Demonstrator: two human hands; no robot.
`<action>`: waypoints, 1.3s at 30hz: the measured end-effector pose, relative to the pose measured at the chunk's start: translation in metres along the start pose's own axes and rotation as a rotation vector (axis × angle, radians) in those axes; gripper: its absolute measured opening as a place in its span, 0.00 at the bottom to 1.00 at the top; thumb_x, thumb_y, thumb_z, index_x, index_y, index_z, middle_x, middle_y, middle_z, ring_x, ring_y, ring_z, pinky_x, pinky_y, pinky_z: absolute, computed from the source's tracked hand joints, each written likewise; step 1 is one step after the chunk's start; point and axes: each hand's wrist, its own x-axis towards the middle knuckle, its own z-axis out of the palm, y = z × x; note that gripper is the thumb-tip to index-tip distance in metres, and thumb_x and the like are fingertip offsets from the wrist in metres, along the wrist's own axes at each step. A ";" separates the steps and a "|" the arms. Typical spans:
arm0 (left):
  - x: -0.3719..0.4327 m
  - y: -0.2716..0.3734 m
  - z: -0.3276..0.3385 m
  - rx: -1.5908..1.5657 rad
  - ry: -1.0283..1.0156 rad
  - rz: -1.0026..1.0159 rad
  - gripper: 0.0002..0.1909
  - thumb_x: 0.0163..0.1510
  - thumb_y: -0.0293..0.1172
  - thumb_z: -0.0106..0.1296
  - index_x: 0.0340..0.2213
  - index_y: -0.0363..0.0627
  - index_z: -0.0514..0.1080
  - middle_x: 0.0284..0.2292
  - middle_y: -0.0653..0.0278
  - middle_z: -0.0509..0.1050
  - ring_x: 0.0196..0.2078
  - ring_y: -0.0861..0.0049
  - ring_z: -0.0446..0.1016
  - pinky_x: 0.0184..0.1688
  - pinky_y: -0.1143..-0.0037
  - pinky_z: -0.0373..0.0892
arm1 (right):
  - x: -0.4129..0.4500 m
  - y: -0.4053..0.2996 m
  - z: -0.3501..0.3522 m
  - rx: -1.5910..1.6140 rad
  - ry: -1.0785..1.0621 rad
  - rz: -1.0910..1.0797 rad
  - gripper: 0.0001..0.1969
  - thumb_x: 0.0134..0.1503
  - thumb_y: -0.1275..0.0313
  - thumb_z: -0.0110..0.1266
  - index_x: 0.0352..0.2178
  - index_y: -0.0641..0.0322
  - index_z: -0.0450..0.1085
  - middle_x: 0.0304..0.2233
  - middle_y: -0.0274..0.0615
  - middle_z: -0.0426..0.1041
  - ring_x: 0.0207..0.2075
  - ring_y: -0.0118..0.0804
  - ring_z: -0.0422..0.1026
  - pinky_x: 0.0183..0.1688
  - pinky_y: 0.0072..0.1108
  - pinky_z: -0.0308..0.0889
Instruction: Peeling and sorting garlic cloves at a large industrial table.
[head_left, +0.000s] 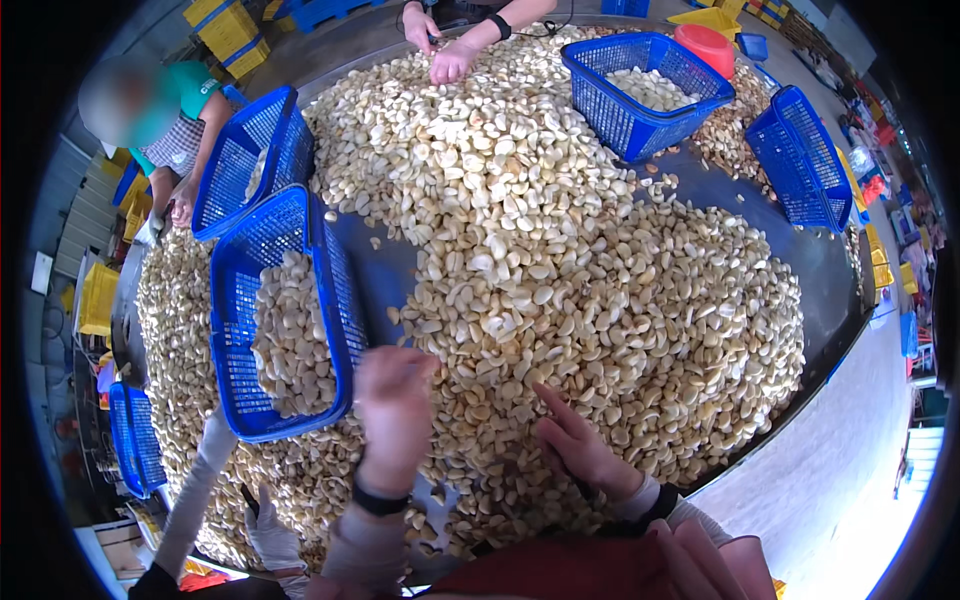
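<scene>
A broad heap of pale, curved kernels or cloves (637, 322) lies on a dark metal table (795, 277). My left hand (396, 401), blurred, is above the near part of the heap, close to the right side of a blue plastic basket (349, 330) partly filled with the same pieces. Whether its curled fingers hold a piece is not visible. To the right, my right hand (581, 446) is low over the heap, index finger extended and the other fingers partly hidden. Something dark shows beneath its palm, too unclear to name.
A co-worker's gloved hand (271, 532) is at lower left. Another person's bare hands (454, 60) touch the far heap. A person in green (184, 97) works at left. More blue baskets (652, 124) and a red tub (705, 49) stand about the table.
</scene>
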 end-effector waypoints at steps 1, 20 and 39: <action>-0.011 -0.001 0.020 -0.075 -0.150 -0.004 0.07 0.39 0.19 0.54 0.24 0.42 0.75 0.28 0.61 0.73 0.33 0.66 0.70 0.37 0.71 0.67 | 0.001 -0.002 0.005 -0.001 -0.010 0.000 0.29 0.63 0.69 0.40 0.62 0.56 0.41 0.20 0.28 0.62 0.18 0.18 0.55 0.21 0.12 0.55; -0.045 0.029 0.024 -1.910 -0.193 -1.264 0.04 0.55 0.20 0.48 0.33 0.40 0.71 0.36 0.59 0.75 0.39 0.74 0.75 0.44 0.75 0.72 | 0.011 -0.015 0.019 -0.511 -0.011 -0.585 0.29 0.58 0.71 0.48 0.59 0.65 0.50 0.49 0.54 0.68 0.43 0.46 0.73 0.44 0.26 0.67; -0.047 -0.025 0.079 -2.074 0.027 -1.155 0.11 0.45 0.17 0.51 0.33 0.42 0.71 0.32 0.62 0.72 0.36 0.72 0.72 0.36 0.74 0.68 | 0.013 -0.017 0.016 0.492 -0.151 -0.018 0.26 0.62 0.62 0.43 0.60 0.52 0.51 0.23 0.32 0.63 0.18 0.21 0.62 0.22 0.13 0.61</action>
